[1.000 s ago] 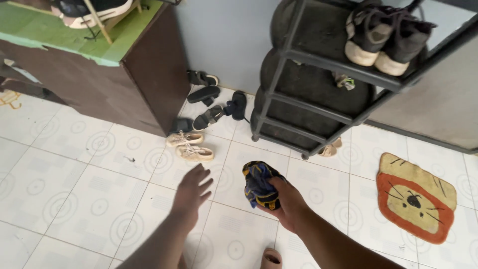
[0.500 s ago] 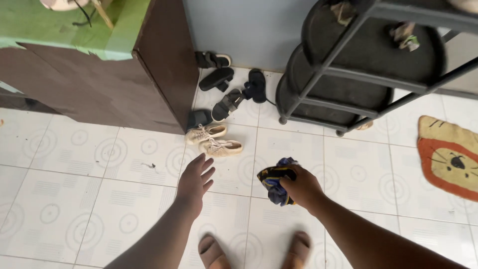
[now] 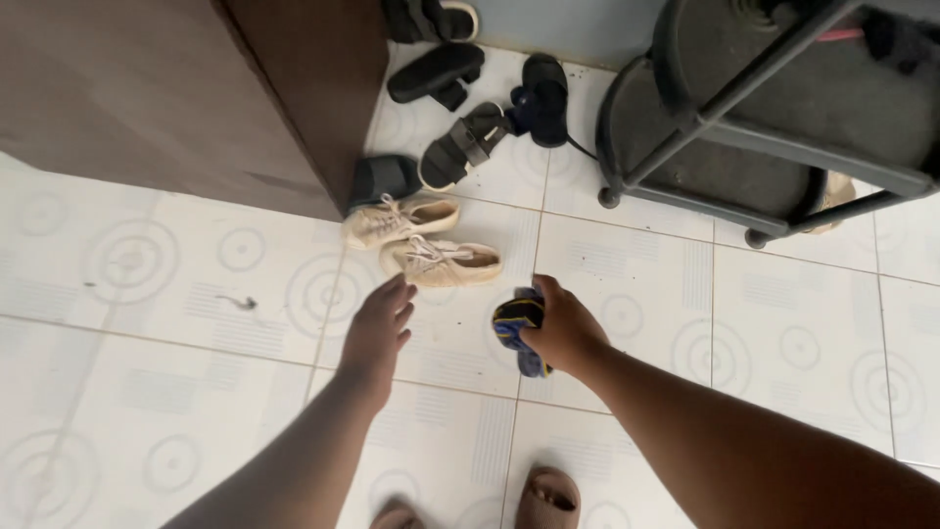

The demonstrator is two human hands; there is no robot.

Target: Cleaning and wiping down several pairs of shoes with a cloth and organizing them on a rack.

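- The right hand (image 3: 560, 328), just right of the frame's centre, is closed around a bunched blue-and-yellow cloth (image 3: 516, 328); the fingers wrap over the top of it and folds spill out on the hand's left side and below.
- The cloth looks soft and light. It is crumpled into a loose ball, so it should squash and drape rather than hold a shape, and a fist grip like this one suits it. A loose corner could slip free if the grip slackens.
- The left hand (image 3: 377, 328), left of centre, is open and holds nothing; its fingers are spread a little and point up the frame toward the nearer beige sneaker (image 3: 443, 263), the fingertips just short of it.
- A second beige sneaker (image 3: 397, 219) lies just above the first, at a slant. Both look light, with fabric uppers that give and firmer soles; the heel collar or the laced top looks like the easiest hold for one hand.
- Dark sandals (image 3: 468, 145) lie scattered at the top centre, beside a brown cabinet (image 3: 196, 98) at the upper left.
- A black shoe rack (image 3: 774, 127) fills the upper right.
- The white tile floor (image 3: 147, 323) looks smooth.
- The person's own sandalled toes (image 3: 546, 498) show at the bottom edge.
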